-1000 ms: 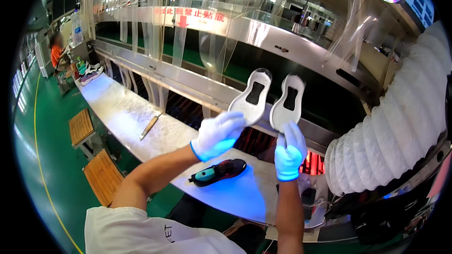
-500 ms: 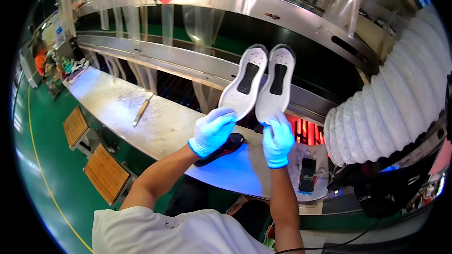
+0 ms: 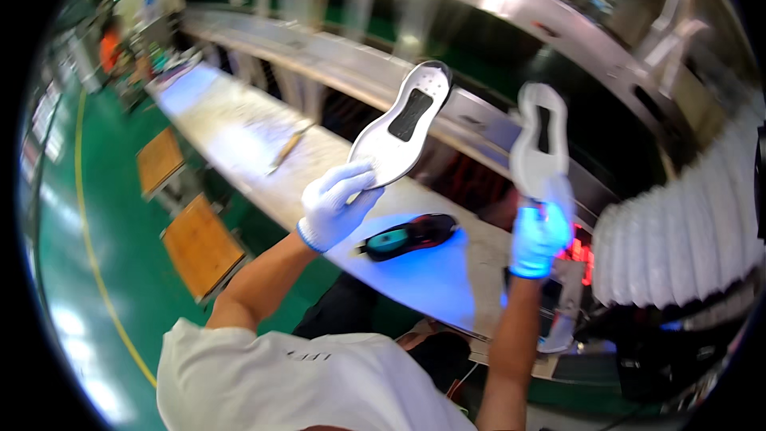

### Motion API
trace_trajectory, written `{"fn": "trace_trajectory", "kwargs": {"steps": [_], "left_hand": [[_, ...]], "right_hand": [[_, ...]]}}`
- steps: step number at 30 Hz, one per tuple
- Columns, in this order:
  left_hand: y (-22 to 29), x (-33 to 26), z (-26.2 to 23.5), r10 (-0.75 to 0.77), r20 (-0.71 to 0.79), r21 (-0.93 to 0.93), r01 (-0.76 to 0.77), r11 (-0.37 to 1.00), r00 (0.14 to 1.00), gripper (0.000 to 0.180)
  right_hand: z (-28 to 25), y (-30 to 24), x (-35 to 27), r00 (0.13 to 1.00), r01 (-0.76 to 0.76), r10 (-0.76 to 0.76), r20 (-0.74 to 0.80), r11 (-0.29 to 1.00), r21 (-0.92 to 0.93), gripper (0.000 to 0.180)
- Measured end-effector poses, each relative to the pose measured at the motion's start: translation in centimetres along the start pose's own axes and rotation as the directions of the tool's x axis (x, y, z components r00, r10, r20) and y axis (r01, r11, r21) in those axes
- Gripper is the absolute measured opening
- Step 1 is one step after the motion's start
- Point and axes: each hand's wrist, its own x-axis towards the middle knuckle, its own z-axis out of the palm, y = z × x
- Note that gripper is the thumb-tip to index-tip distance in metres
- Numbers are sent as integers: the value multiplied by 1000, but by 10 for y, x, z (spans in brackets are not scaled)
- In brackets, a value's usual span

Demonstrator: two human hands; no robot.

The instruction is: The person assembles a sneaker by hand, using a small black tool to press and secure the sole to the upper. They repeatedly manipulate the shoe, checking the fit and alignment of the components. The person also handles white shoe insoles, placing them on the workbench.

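My left hand (image 3: 333, 201), in a white knit glove, grips the heel end of a white shoe sole (image 3: 384, 149) with a black inset along its middle. My right hand (image 3: 542, 233), gloved too and lit blue, is closed on the near end of a matching white shoe sole (image 3: 528, 148), held up farther right and blurred by motion. Both soles are in the air, well apart from each other. Below and between my hands, a black shoe (image 3: 431, 229) with a teal patch lies on the worktable (image 3: 343, 251) in blue light.
A tool with a light wooden handle (image 3: 290, 146) lies on the table at left. Two wooden-topped stools (image 3: 201, 243) stand on the green floor. Beyond the table runs a metal-framed conveyor machine (image 3: 335, 49). At right are a ribbed white duct (image 3: 678, 227) and a red-glowing heater (image 3: 580, 254).
The two soles have come apart: my right hand has carried its sole to the right, away from the left one. The black shoe now shows more fully. The whole view has shifted.
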Motion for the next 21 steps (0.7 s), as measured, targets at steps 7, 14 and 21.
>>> {"fn": "trace_trajectory", "kwargs": {"steps": [7, 14, 21], "left_hand": [[-126, -126, -89, -557, 242, 255, 501, 827, 795, 17], [-54, -75, -95, -514, 291, 624, 247, 741, 807, 61], [49, -51, 5, -497, 639, 383, 317, 867, 587, 97]], "right_hand": [[-1, -22, 19, 994, 72, -63, -87, 992, 99, 41], [-85, -69, -94, 986, -68, 70, -151, 998, 19, 44], [-105, -50, -275, 898, -258, 304, 318, 949, -179, 36]]}}
